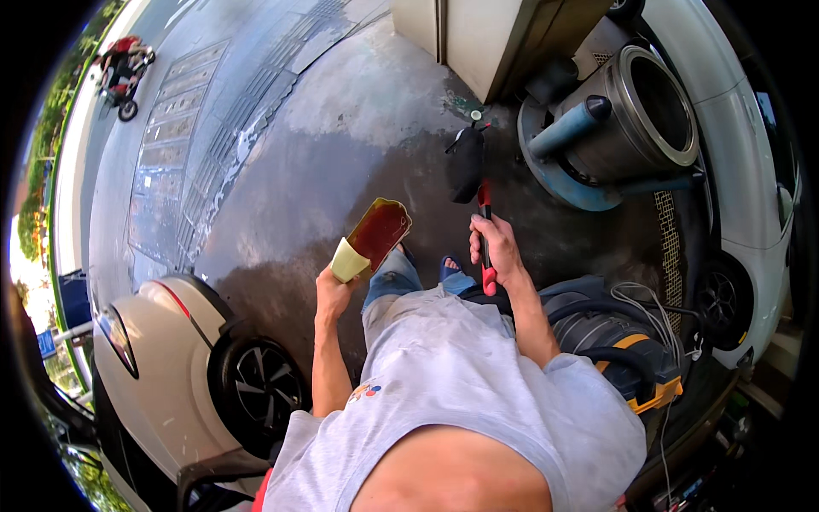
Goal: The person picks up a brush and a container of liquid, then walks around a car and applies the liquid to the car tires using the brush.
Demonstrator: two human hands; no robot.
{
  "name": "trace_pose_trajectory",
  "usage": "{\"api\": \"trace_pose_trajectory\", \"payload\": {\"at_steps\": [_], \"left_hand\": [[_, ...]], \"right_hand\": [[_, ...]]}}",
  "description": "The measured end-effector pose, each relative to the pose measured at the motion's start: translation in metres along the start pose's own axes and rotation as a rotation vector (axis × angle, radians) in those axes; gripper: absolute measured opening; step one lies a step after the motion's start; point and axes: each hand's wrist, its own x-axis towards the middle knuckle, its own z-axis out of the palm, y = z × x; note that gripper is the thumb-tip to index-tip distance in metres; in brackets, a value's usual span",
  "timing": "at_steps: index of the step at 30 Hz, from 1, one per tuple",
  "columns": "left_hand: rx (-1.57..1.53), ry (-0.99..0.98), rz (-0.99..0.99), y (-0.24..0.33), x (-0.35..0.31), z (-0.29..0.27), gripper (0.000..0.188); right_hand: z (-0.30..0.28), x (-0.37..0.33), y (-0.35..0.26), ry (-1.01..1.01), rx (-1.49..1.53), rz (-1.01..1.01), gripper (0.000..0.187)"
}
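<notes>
My left hand (334, 293) is closed around the near end of a yellow-green cut-open plastic container (349, 259), held tilted in front of my left leg. Its inside (380, 232) looks dark reddish brown; whether that is liquid or residue I cannot tell. In my right hand (500, 250) is the red and black handle of a brush (485, 203), gripped with the fingers wrapped round it. A dark, soft-looking head (466, 164) extends beyond the handle over the wet floor. The brush and the container are apart.
A white car with a black wheel (259, 388) stands close on my left. To my right are a vacuum machine (636, 358) with hoses and cables, and another pale car (725, 94). Farther ahead stands a metal drum on a blue base (573, 189). A scooter rider (124, 68) is at far left.
</notes>
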Motion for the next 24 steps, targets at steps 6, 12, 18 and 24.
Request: {"api": "trace_pose_trajectory", "payload": {"at_steps": [6,12,18,24], "left_hand": [[0.027,-0.231,0.195,0.039,0.208,-0.026,0.037],[0.135,-0.540,0.283,0.088,0.395,-0.017,0.037],[0.297,-0.784,0.285,0.135,0.572,0.024,0.039],[0.364,-0.980,0.304,0.146,0.708,0.124,0.040]], "right_hand": [[0.045,0.084,-0.029,0.203,-0.141,-0.116,0.035],[0.065,0.137,-0.035,0.562,-0.252,-0.230,0.040],[0.076,0.239,-0.083,0.757,-0.174,-0.185,0.044],[0.038,0.409,-0.046,0.777,-0.042,-0.111,0.043]]}}
